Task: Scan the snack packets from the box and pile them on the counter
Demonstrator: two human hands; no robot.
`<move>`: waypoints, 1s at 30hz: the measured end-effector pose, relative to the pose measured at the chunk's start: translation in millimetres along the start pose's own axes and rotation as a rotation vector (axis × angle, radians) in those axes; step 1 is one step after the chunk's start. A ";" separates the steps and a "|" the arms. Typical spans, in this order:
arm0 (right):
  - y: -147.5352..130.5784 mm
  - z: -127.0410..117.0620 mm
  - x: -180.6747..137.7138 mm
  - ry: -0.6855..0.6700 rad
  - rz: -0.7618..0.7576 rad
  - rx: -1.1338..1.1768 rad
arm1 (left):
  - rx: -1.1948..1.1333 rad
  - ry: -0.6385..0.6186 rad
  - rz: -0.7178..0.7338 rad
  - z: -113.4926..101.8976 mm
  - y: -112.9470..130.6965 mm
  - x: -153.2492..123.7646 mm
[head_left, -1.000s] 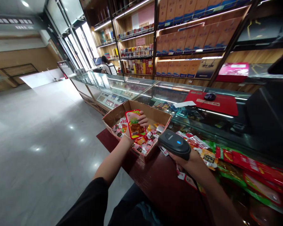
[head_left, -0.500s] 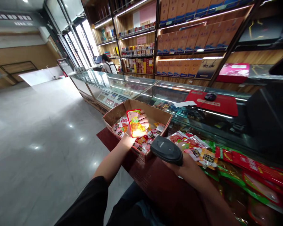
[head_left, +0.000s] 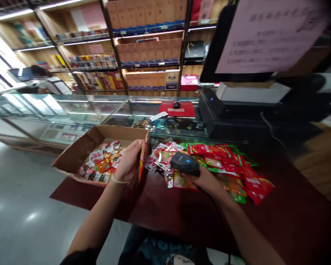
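My left hand (head_left: 129,161) is closed on a red and yellow snack packet (head_left: 141,162), seen nearly edge-on at the right wall of a cardboard box (head_left: 68,156). Small snack packets (head_left: 103,163) in white, red and orange lie inside that box. A black handheld barcode scanner (head_left: 184,163) is gripped in my right hand (head_left: 201,180), its head pointing left. Beneath and behind the scanner, white and red packets (head_left: 160,156) are spread on the dark red tabletop (head_left: 160,209). More red and green packets (head_left: 212,151) lie heaped to the right.
A glass display counter (head_left: 116,116) runs behind the box, with a red mat (head_left: 168,108) and a mouse (head_left: 176,105) on it. At the right stand a black till (head_left: 228,121) and a screen with a pink notice (head_left: 267,40). Another person (head_left: 53,82) sits at the far left.
The view has swung right. My left hand has moved the packet from above the box to its right side and turned it edge-on. The scanner stays in my right hand, its light now blue.
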State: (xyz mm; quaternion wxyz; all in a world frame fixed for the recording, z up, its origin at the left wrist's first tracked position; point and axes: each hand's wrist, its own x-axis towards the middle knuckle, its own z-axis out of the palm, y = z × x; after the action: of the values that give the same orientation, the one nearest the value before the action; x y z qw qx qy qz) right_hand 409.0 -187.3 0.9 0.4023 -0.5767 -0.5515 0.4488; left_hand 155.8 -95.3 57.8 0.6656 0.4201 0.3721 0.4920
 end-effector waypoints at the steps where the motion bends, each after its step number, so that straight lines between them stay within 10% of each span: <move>1: 6.5 -11.5 -7.2 0.059 0.042 0.006 | 0.041 -0.021 0.009 12.2 -8.6 -1.0; 8: 47.7 -65.1 -62.3 0.310 0.166 0.129 | 0.339 -0.161 -0.081 68.3 -109.3 14.7; 15: 52.6 -74.7 -86.3 0.396 0.207 0.191 | 0.927 -0.464 0.248 104.5 -182.8 21.2; 23: 54.7 -75.3 -87.5 0.413 0.214 0.201 | 0.990 -0.542 0.288 108.0 -174.0 13.9; 30: 34.0 -60.8 -64.1 0.328 0.173 0.078 | 0.833 -0.432 0.290 80.4 -103.1 0.9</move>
State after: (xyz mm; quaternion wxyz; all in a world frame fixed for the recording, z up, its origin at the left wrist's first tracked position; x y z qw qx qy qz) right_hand 477.5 -251.6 -10.4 0.4688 -0.6714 -0.4092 0.4027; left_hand 264.3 -126.7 -7.9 0.4276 0.7906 0.3283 0.2903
